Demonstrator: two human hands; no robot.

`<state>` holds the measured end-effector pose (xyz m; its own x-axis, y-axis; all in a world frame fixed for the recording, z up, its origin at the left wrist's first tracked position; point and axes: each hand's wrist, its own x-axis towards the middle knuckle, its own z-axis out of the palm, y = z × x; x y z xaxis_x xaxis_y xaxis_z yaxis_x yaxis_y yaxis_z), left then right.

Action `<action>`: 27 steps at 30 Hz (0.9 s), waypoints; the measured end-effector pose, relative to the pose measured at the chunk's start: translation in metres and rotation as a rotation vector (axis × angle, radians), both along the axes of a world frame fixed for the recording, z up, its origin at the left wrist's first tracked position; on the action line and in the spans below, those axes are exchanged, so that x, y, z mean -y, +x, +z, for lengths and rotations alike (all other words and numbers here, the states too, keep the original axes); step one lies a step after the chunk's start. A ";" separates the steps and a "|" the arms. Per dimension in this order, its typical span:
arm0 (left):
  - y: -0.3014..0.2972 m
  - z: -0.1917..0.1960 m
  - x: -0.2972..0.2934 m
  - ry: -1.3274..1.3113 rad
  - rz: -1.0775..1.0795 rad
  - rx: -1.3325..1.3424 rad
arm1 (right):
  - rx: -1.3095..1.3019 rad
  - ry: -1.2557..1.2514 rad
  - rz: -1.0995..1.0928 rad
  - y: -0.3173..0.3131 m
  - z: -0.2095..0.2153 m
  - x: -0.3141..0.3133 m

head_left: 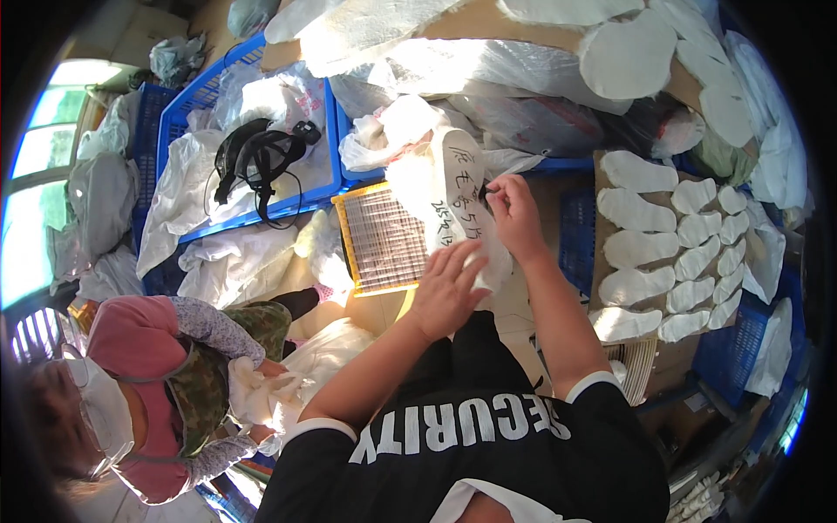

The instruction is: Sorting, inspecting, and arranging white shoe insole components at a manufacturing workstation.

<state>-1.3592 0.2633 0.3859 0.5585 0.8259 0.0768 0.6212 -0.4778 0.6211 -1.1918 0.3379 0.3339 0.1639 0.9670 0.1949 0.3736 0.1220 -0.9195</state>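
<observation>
Black shirt (pixel 523 471) nearest; beyond, left hand (pixel 449 292) spread at an insole (pixel 458 166) already lettered (what remains is unclear), right hand (pixel 514 213) pinching something dark (pixel 486 193).

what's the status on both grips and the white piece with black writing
Left grip open, by the lower writing. Right grip pinching small dark item. White piece writing-side up, yellow-edged panel close on its left.

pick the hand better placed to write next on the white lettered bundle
Right hand, probably: its fingers pinch a small dark object, perhaps a pen, by the bundle; the left hand spreads open.
</observation>
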 end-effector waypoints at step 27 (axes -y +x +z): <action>0.098 -0.024 0.200 -0.282 -0.558 -0.555 | 0.200 -0.670 -0.501 0.080 0.112 0.608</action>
